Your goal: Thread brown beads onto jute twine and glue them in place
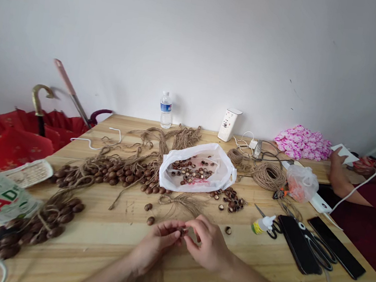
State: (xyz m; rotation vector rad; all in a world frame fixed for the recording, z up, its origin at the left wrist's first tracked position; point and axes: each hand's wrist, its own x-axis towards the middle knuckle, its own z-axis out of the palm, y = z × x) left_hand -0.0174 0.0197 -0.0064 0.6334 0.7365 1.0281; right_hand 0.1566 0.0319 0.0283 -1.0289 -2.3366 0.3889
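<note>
My left hand [154, 244] and my right hand [210, 247] meet over the near middle of the wooden table, fingertips pinched together. Between them is a small dark brown nut shell [182, 232], mostly covered by the fingers. Just beyond lies a bundle of jute strings [183, 201]. Two whole round nuts, one of them a brown nut [150, 220], rest to the left of my fingers. A white plastic bag [176, 187] gapes behind the strings with several half shells inside. More half shells [235, 203] lie loose at its right.
Brown nuts tied on jute cords [124, 171] spread across the left. At the right lie a glue bottle [263, 224], scissors [318, 248], a black phone [299, 244] and a twine coil [269, 175]. A water bottle [166, 111] stands behind. A co-worker's hand [338, 157] holds something white.
</note>
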